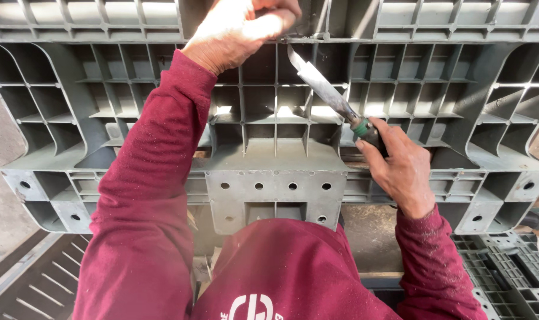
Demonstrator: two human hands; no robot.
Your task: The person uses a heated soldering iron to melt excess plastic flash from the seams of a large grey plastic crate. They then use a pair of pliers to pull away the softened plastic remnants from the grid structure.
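Carrier: a grey plastic pallet (275,166) lies with its ribbed underside up, filling most of the view; a block with a row of round holes sits at its near edge, in the middle.
Right hand: the right hand (400,169) is closed around the dark handle of a knife (326,89), close to the green collar where the blade starts.
Knife: the long worn blade slants up and to the left from the handle, across the open rib cells, with its tip at a crosswise rib near the pallet's far edge.
Left hand: the left hand (240,29) is curled narrow at the blade's tip, fingers pressed down on that same far rib; whether it pinches anything small cannot be told, as glare washes it out.
Sleeves: both arms wear dark red sleeves (151,195) dusted with pale specks.
Work done: judged from the specks on the cloth and the blade set on the rib, some scraping or trimming looks already done, though no cut edge or shavings can be made out on the pallet itself.
Work left: the blade is engaged at one spot only; the ribs toward the left and right corners show no sign of being worked, so most of the underside appears untouched.
Surroundings: another grey grid (512,272) lies beyond the near right corner, and slats (38,284) lie below the near left corner.
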